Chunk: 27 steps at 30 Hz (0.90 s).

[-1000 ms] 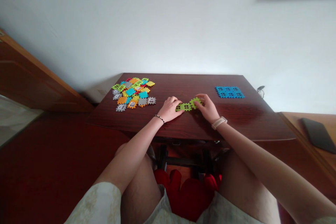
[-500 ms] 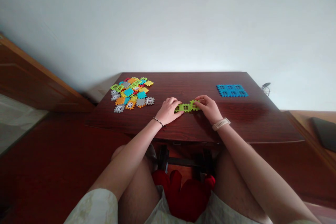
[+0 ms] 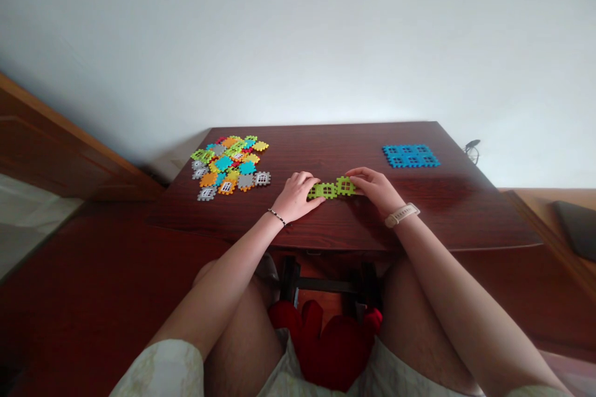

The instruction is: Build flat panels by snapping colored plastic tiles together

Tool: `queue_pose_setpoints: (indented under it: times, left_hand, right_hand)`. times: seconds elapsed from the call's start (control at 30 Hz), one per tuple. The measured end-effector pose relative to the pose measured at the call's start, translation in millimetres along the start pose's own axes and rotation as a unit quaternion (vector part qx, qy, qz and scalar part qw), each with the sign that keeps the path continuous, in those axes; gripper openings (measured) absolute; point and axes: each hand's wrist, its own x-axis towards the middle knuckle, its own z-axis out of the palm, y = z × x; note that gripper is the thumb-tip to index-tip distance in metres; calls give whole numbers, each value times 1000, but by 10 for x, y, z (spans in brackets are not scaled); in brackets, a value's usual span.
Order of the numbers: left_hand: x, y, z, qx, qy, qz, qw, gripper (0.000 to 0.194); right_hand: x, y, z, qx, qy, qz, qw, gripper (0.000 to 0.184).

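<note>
A short strip of joined lime-green waffle blocks (image 3: 330, 190) lies on the dark wooden table (image 3: 354, 146), with window-shaped holes in its tiles. My left hand (image 3: 297, 197) rests on the strip's left end, fingertips against it. My right hand (image 3: 372, 189) grips the right end, fingers over the last tile. To the left of my left hand lies a loose heap of multicoloured waffle blocks (image 3: 228, 164). At the far right of the table sits a flat blue square of joined blocks (image 3: 410, 156), well apart from both hands.
The table's far side meets a white wall. A thin dark wire (image 3: 472, 151) shows past the far right corner. A dark tablet (image 3: 577, 223) lies on a wooden surface to the right. A red soft object (image 3: 326, 347) sits below the table between my legs.
The green strip has swung from a slant to nearly level between my hands, and my right hand has shifted slightly right. The camera view has tilted, so the table appears straighter.
</note>
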Motion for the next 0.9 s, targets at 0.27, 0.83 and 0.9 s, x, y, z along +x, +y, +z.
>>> queue_pose_setpoints:
  times: [0.27, 0.83, 0.9]
  left_hand:
    - [-4, 18, -12, 2, 1, 2, 1000, 35]
    - [-3, 34, -30, 6, -1, 6, 1000, 35]
    - [-4, 32, -29, 7, 0, 6, 1000, 35]
  right_hand:
    - [37, 66, -24, -103, 1, -50, 993, 27]
    - [9, -8, -48, -256, 39, -112, 959, 21]
    - [-3, -36, -62, -258, 17, -129, 957, 23]
